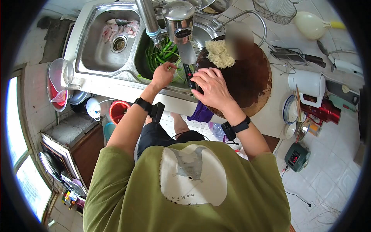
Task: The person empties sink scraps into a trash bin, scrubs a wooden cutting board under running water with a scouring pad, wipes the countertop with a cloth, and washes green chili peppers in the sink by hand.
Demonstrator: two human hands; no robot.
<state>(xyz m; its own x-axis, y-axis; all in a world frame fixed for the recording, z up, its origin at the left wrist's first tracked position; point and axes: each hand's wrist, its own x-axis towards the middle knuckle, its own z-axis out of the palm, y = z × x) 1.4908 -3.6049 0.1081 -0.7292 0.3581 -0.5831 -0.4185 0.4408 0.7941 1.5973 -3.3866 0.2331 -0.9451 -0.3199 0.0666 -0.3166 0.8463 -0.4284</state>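
Observation:
My left hand is over the front edge of the right sink basin, fingers pinched together; what they hold, if anything, is too small to make out. Long green peppers lie in that basin just beyond it. My right hand is at the left edge of a round, dark wooden chopping board. Its fingers are on the black handle of a knife, whose broad blade points away from me over the basin. A heap of pale shreds sits on the board's far side.
Pale pieces resembling fish lie in the left basin. A metal canister stands behind the peppers by the faucet. Right of the board are a knife rack and stacked plates. A red bucket stands below, left.

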